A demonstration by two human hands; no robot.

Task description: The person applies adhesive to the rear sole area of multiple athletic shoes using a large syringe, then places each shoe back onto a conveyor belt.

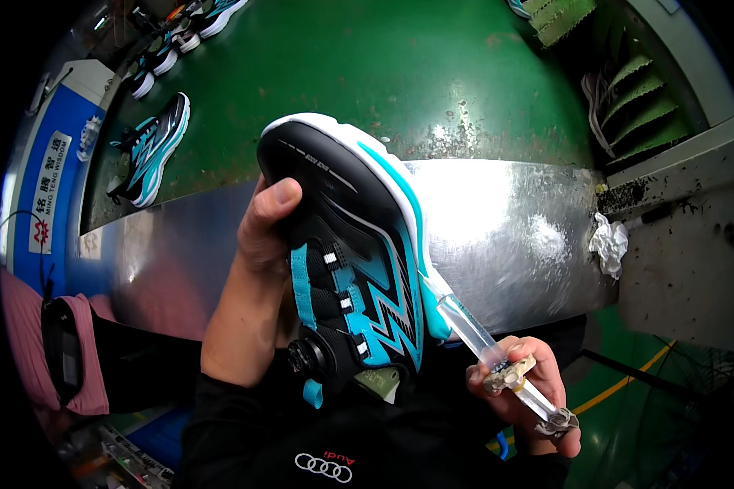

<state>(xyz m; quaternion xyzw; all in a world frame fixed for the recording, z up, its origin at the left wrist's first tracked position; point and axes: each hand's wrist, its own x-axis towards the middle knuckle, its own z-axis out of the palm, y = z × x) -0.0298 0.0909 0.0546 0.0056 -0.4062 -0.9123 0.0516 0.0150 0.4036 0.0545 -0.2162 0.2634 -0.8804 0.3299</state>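
My left hand (pixel 265 224) grips a black and turquoise sports shoe (pixel 347 228) around its forefoot, the thumb on the upper and the other fingers hidden behind it. The shoe's toe points away from me, with its white and turquoise sole edge turned to the right. A round black dial sits by its tongue, and something olive-green shows in the collar. In my right hand (pixel 538 383) is a clear syringe (pixel 470 330), held around its flange and plunger, which are wrapped in whitish, crusted material. Its tip meets the seam between upper and sole near the heel.
A shiny metal strip (pixel 506 220) borders the green work surface (pixel 432 73). Another such shoe (pixel 155 155) lies at left, several more at the far left. Crumpled white tissue (pixel 608 246) sits at right, below a rack of green slats (pixel 644 98). A blue and white machine (pixel 53 171) stands at left.
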